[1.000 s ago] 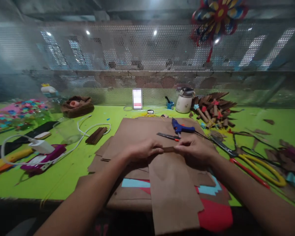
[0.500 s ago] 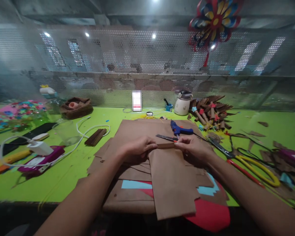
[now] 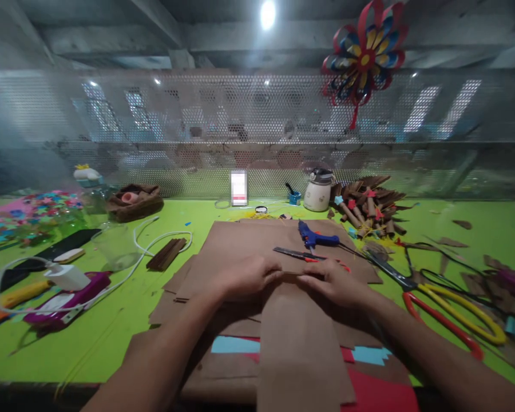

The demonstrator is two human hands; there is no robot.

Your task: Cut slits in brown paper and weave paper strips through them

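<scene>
A long strip of brown kraft paper point(image 3: 298, 343) runs from between my hands down past the table's front edge. My left hand point(image 3: 255, 273) pinches its far edge at the left, fingers closed. At the right end of that same edge my right hand point(image 3: 332, 280) is closed on the paper too. The far edge looks folded over into a narrow band. Just beyond my fingers lie small scissors point(image 3: 298, 253) with red handles, partly behind my right hand. A blue glue gun point(image 3: 320, 236) rests past them on a brown paper stack point(image 3: 236, 240).
Large scissors point(image 3: 446, 309) with red and yellow handles lie at right. Rolled brown paper pieces point(image 3: 369, 206) are heaped behind them, beside a white jar point(image 3: 318, 191). At left sit a purple power strip point(image 3: 68, 300), a white cable, and a clear cup point(image 3: 115, 246).
The strip's far edge is folded lower and narrower between my hands, and the strip reaches nearer to me. My right hand has shifted slightly toward my left. The camera view has tilted up.
</scene>
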